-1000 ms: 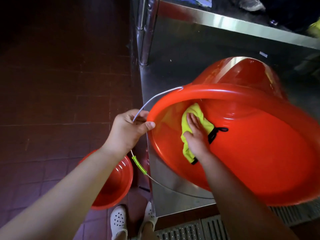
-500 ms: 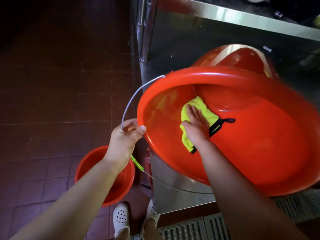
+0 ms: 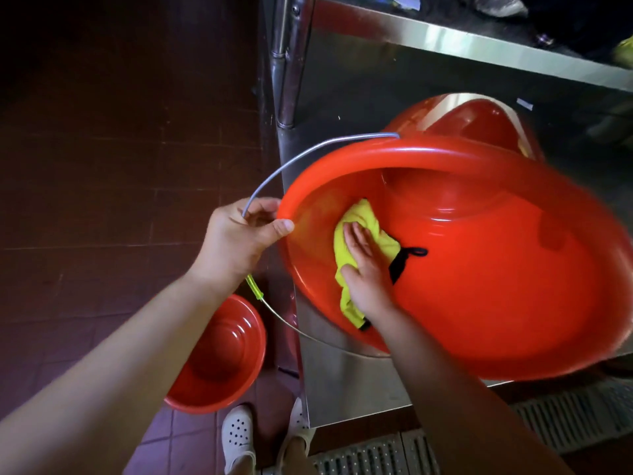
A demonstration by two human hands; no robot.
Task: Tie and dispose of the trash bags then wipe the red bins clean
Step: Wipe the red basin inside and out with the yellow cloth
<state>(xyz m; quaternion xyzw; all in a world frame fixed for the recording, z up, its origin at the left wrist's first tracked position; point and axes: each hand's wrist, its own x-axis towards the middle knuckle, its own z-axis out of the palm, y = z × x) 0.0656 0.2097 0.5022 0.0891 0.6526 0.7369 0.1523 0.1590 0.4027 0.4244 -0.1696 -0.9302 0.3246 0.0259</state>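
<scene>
At the bottom edge, two white perforated clogs (image 3: 238, 437) stand on the dark red tiled floor (image 3: 102, 166), beside a metal floor grate (image 3: 376, 454). Just left of them a smaller red basin (image 3: 222, 358) sits on the tiles, open side up. Higher, the left hand (image 3: 236, 240) curls its fingers (image 3: 262, 214) round the wire handle (image 3: 308, 152) of a large red bucket (image 3: 479, 286), thumb on the rim – the bucket is tipped, mouth toward the camera, against the stainless steel counter (image 3: 342, 389). Inside it, the right hand (image 3: 364, 269) lies flat, fingers straight, pressing a yellow cloth (image 3: 363, 221) with black trim to the inner wall. Behind – the bucket's reflection in the steel panel.
</scene>
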